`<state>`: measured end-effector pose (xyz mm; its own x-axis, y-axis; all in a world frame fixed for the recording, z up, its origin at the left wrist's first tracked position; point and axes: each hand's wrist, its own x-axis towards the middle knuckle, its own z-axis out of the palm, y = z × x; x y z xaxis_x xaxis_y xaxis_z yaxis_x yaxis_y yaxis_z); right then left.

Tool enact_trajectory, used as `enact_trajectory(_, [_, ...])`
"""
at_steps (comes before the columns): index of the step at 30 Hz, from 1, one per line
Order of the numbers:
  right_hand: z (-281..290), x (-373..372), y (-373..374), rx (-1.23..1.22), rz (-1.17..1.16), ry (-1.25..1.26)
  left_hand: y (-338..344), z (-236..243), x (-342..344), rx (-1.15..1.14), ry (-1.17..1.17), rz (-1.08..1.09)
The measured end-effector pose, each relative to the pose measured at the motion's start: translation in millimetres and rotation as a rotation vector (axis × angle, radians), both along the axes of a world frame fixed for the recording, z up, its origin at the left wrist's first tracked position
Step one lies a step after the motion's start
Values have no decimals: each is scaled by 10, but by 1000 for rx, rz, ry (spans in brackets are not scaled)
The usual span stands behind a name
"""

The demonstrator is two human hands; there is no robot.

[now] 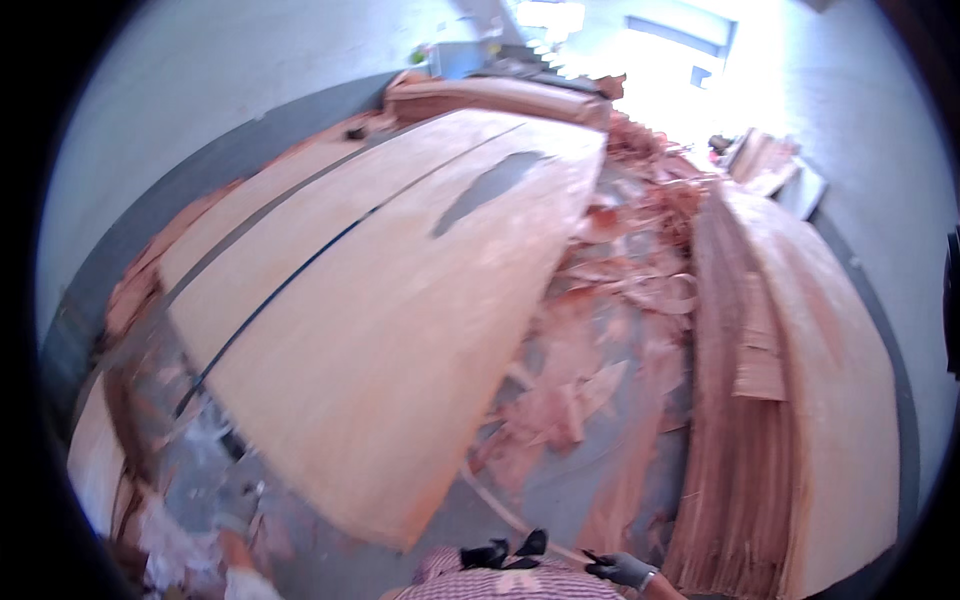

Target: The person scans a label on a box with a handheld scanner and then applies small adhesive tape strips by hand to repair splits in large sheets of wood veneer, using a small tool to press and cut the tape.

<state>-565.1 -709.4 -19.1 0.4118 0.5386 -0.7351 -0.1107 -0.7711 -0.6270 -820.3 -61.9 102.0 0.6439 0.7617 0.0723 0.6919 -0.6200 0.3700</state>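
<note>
My right hand (628, 570), in a grey glove, is low in the picture with its fingers closed. Something dark shows at its fingertips, too small to name. A thin pale strip of wood veneer (497, 508) runs from near that hand toward the big sheet's corner. At the lower left my left hand (238, 503), also gloved in grey, hangs over the floor beside crumpled clear plastic (185, 545); motion blurs its fingers. Between and beyond my hands lies a large stack of pale wood veneer sheets (400, 330), with a dark line along it and a grey patch on top.
On the right stands a tall stack of reddish veneer (730, 420) with a pale curved sheet (840, 390) over it. Torn veneer scraps (560, 400) litter the floor between the stacks. A rolled bundle (495, 97) lies at the back. My black shoes (500, 550) are below.
</note>
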Motion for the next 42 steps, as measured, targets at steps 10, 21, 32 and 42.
enact_trajectory(10, [1519,1707,1503,1055,262,-553,-2802,1039,2498,-1164,-316,-268])
enact_trajectory(21, [1454,2646,2120,844,-59,276,-2734,556,3856,-1797,-808,-132])
enact_trajectory(32, [1481,4344,3552,986,-395,553,-971,97,5020,-1615,-1504,234])
enact_trajectory(42, [1666,5809,4487,600,-14,52,-302,-493,5558,247,-85,78])
